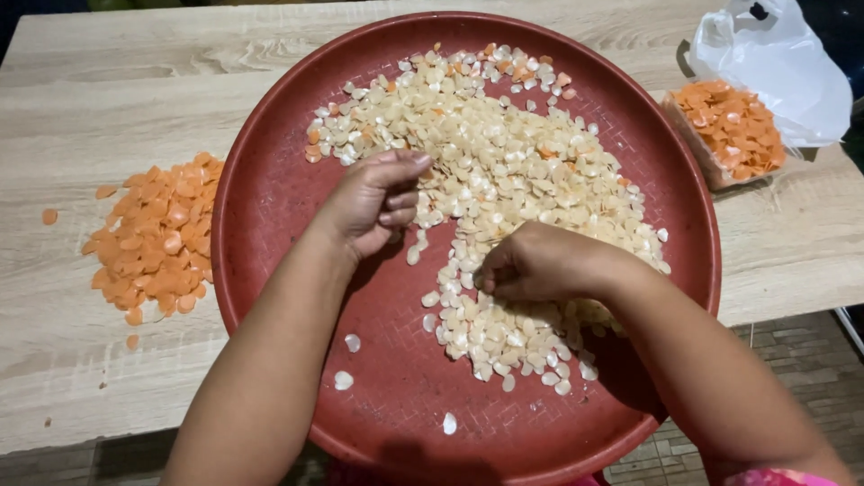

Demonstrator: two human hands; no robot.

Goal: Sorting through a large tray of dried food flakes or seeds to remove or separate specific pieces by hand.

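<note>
A wide spread of small, flat, cream-white seed-like pieces (490, 180) is heaped across the upper and right parts of a large round dark-red plastic tray (270, 193), with a few orange-tinted pieces mixed in near the far rim. The pieces appear to have been drawn into an arc so that the near-left part of the tray floor is left mostly bare, where only a handful of stray white pieces (346, 360) lie well apart from the heap.

The left hand (373, 202) is laid at the left edge of the heap, palm down, fingers curled loosely inward with the fingertips (409, 166) touching the nearest pieces; whether anything is pinched beneath them cannot be told, since the undersides are hidden. The right hand (535, 263) is rested on the lower run of the heap, its fingers bunched towards the thumb as if a few pieces were being picked at, though what is gripped, if anything, is concealed by the knuckles. Pieces lie directly under and around both sets of fingers.

The tray is set on a pale wood-grain table (108, 90), probably so that both forearms can reach in from the near edge. On the table to the left of the tray, a loose pile of orange skin-like flakes (157, 238) is gathered, kept apart from the white pieces. At the far right, a clear packet of similar orange flakes (733, 126) lies beside a crumpled white plastic bag (783, 63).
</note>
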